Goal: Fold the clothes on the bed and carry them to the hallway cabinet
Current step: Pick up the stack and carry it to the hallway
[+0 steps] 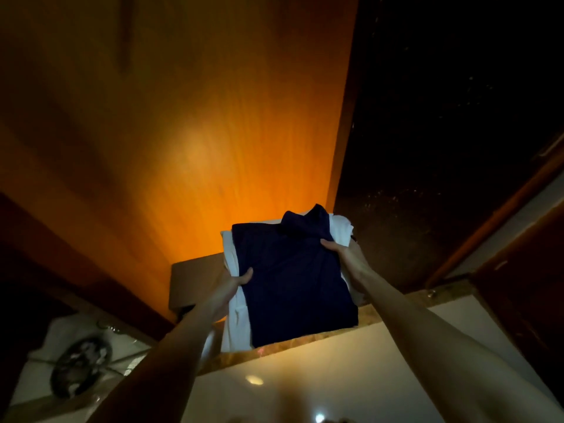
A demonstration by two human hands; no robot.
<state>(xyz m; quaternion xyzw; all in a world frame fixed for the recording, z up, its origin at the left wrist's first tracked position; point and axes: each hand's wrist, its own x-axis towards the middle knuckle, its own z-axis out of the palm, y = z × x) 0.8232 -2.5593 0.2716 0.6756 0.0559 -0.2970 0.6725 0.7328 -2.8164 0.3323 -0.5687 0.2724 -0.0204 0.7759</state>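
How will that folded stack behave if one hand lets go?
Probably floppy: the folded stack, navy garment over white ones, is soft cloth, held at both sides by the left hand and right hand. The unheld side would likely sag. Layers may slide; white edges already stick out unevenly.

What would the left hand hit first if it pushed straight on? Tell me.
Probably the orange wooden panel. The left hand grips the folded stack's edge, navy garment over white ones, pointing up toward it. Depth is unclear in this dim view.
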